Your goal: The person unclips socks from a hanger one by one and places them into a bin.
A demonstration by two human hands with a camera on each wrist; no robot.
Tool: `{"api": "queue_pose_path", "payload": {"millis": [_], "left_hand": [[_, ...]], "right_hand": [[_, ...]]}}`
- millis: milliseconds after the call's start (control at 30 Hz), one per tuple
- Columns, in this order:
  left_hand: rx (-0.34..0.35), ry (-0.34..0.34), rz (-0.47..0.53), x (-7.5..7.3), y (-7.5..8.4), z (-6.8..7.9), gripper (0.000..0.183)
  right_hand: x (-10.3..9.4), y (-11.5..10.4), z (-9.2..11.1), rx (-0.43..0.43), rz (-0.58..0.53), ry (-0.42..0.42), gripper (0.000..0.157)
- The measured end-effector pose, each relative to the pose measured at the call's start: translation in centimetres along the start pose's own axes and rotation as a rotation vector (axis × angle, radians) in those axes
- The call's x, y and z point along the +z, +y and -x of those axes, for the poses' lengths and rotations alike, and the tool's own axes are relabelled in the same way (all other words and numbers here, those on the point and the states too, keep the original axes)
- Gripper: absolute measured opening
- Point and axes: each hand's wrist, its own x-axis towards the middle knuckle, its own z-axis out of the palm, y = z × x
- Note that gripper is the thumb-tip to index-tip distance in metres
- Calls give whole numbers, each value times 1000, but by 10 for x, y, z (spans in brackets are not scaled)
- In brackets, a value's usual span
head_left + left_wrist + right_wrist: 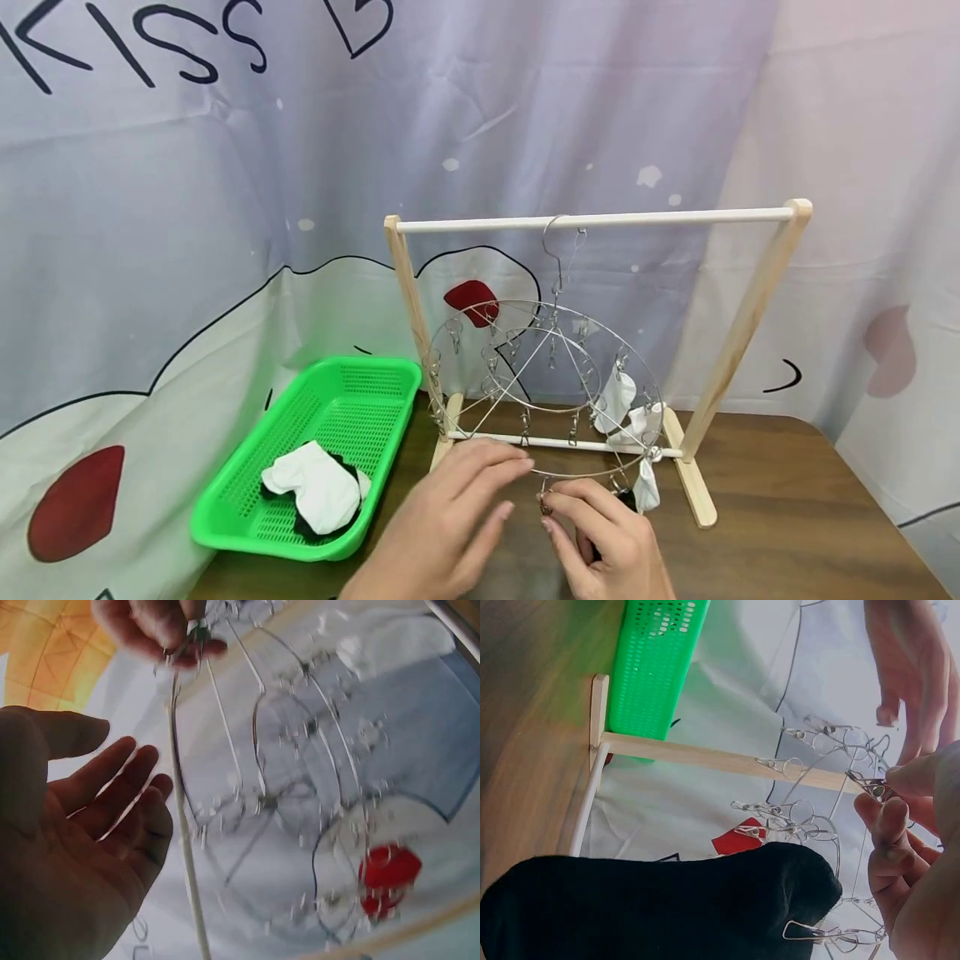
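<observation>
Metal clip (545, 503) at the near rim of the round hanger (553, 332), pinched by the right hand (613, 537); the left hand (450, 517), fingers relaxed and holding nothing, is just beside. Steady squeezing (without tugging the hanger) should keep the nearby black sock (660, 904) from swinging.

Left grip (450, 510) and right grip (613, 535) are bare hands (skin uncovered wherever visible).

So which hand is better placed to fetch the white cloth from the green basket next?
Probably the left hand: it looks open and empty, and is nearer the green basket holding the white cloth. The right hand pinches a metal clip at the round hanger.
</observation>
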Motion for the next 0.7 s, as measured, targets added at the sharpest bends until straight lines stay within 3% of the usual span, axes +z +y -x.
{"api": "queue_pose_path", "payload": {"millis": [100,233,367,467,567,700], "left_hand": [[7,-19,-52,15,4,-5,41],[-33,8,-76,26,4,-7,32],[-57,57,-42,27,1,-8,29],[-53,75,-7,25,-1,-8,31],[-51,67,11,23,-5,-6,37],[-59,41,11,21,-10,-4,47]], "right_hand": [[0,-1,0,7,11,-16,25],[-2,-2,-3,-3,39,-40,25],[-9,-1,-6,-17,50,-33,24],[-16,4,-8,-47,41,18,22],[-25,12,-9,-73,54,86,19],[-45,21,-13,-17,119,115,22]]}}
